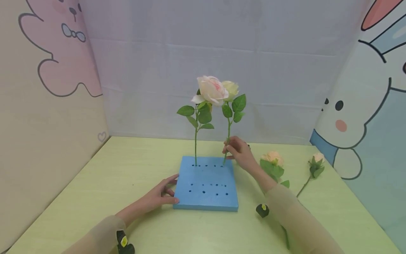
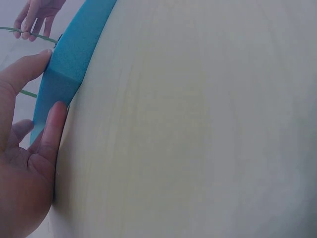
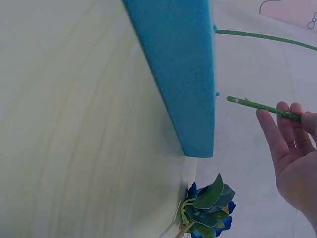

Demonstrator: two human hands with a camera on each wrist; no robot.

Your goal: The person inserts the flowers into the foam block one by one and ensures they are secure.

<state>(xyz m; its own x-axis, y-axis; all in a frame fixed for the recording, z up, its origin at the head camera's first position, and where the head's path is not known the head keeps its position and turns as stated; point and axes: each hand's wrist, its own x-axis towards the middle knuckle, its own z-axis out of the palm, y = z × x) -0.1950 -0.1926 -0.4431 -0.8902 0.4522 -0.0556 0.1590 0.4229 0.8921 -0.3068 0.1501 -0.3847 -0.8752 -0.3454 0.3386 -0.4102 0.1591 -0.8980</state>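
My right hand (image 1: 241, 153) pinches the green stem of a pale yellow artificial rose (image 1: 231, 90) between thumb and fingers. In the right wrist view, the stem's cut end (image 3: 235, 100) points at the top face of the blue foam board (image 1: 206, 201), a small gap apart. Rows of small holes dot that face; the held stem is over the back row, near the right corner. A pinkish-white rose (image 1: 209, 91) stands upright in the back row, left of it. My left hand (image 1: 158, 197) rests against the board's left side, fingers extended, thumb at the front corner.
Right of the board lie a peach rose (image 1: 273, 160) and a pale pink rosebud (image 1: 316, 165), partly hidden by my right sleeve. The board sits on a light wooden table (image 1: 142, 233). A pale curtain (image 1: 142, 95) hangs behind, with printed panels at both sides.
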